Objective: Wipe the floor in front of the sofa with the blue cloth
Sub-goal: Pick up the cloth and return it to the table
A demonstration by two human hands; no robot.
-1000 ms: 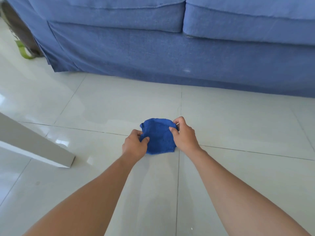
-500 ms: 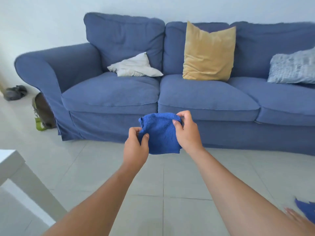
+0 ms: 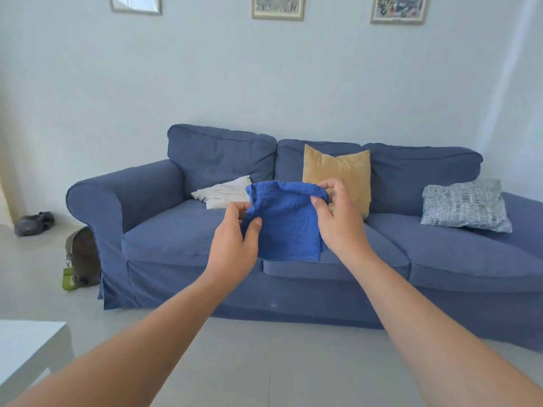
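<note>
The blue cloth [image 3: 286, 221] hangs folded in the air in front of me, held between both hands at chest height. My left hand [image 3: 233, 240] pinches its left edge with thumb and fingers. My right hand [image 3: 338, 218] grips its upper right corner. Behind the cloth stands the blue sofa [image 3: 164, 230], and the pale tiled floor [image 3: 279, 362] stretches in front of it, below my arms.
On the sofa lie a white cushion [image 3: 221, 193], a yellow cushion [image 3: 346, 168] and a patterned grey cushion [image 3: 464, 205]. A backpack [image 3: 80, 259] leans against the sofa's left arm, with a dark bundle [image 3: 33, 223] further left. A white table corner [image 3: 29, 348] sits at lower left.
Both hands have lifted the cloth off the floor and up to chest height. My view has risen from the floor to the whole sofa and wall.
</note>
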